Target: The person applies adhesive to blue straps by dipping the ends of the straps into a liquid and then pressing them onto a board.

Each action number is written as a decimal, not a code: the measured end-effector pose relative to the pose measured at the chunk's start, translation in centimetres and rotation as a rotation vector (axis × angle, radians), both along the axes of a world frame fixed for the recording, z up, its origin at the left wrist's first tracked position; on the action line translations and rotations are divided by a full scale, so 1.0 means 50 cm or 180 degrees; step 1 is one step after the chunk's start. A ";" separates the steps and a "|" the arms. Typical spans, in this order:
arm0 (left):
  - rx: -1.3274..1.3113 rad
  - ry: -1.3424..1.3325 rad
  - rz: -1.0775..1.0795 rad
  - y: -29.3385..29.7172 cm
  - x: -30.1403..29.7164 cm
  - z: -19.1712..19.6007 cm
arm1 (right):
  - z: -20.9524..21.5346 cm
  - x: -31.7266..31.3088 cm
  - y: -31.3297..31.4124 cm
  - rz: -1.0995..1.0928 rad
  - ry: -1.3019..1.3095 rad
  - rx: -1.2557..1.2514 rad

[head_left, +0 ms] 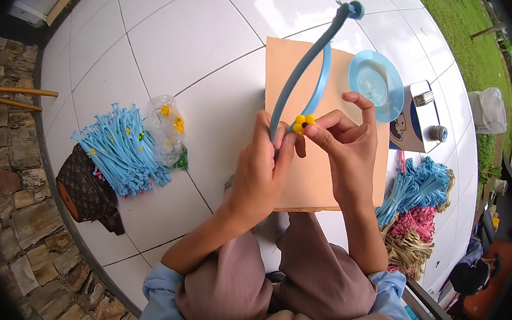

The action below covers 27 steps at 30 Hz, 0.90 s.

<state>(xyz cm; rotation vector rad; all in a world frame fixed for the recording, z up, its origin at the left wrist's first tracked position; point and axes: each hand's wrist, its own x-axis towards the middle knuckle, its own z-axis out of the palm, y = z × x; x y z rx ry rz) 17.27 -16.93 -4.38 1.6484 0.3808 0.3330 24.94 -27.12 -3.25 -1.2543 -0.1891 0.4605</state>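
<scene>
My left hand [255, 171] is closed around the lower part of a light blue strap [303, 62], which bends upward in a loop with a round knob at its far end. Between thumb and fingertips, my right hand [351, 146] pinches a small yellow flower piece [299, 121] with a dark centre. The flower is up against the strap, beside my left fingertips; whether it is fixed there I cannot tell. Both hands are above a peach-coloured board [342, 180] in front of my knees.
Right of the board are a light blue plate [397, 93] and a rectangular tin [419, 120]. Nearer lie blue [423, 183], pink [414, 223] and beige bundles [408, 250]. At left are many blue straps [117, 150], a clear bag [163, 140] and a brown patterned bag [83, 182].
</scene>
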 end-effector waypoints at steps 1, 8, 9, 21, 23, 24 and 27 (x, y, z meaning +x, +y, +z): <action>0.0178 0.0012 -0.0009 0.000 0.000 0.002 | 0.001 0.000 0.000 -0.0005 -0.0003 -0.0009; 0.0470 0.0274 -0.0232 0.010 -0.006 0.007 | 0.002 0.000 0.000 -0.0055 0.0027 -0.0043; 0.0534 0.0217 -0.0241 0.010 -0.005 0.011 | 0.004 0.000 0.001 -0.0061 0.0027 -0.0036; 0.0623 0.0038 -0.0783 0.022 0.003 0.006 | -0.002 0.007 -0.003 -0.0071 0.0102 -0.0119; 0.0609 -0.0026 -0.0845 0.023 0.002 0.007 | -0.002 0.003 -0.004 -0.0058 0.0051 -0.0176; 0.0473 0.0056 -0.0841 0.023 0.002 0.007 | -0.002 0.002 -0.004 -0.0047 -0.0001 -0.0242; -0.0007 0.0147 -0.0706 0.012 0.003 0.003 | -0.036 0.002 -0.002 -0.0030 0.0143 -0.0212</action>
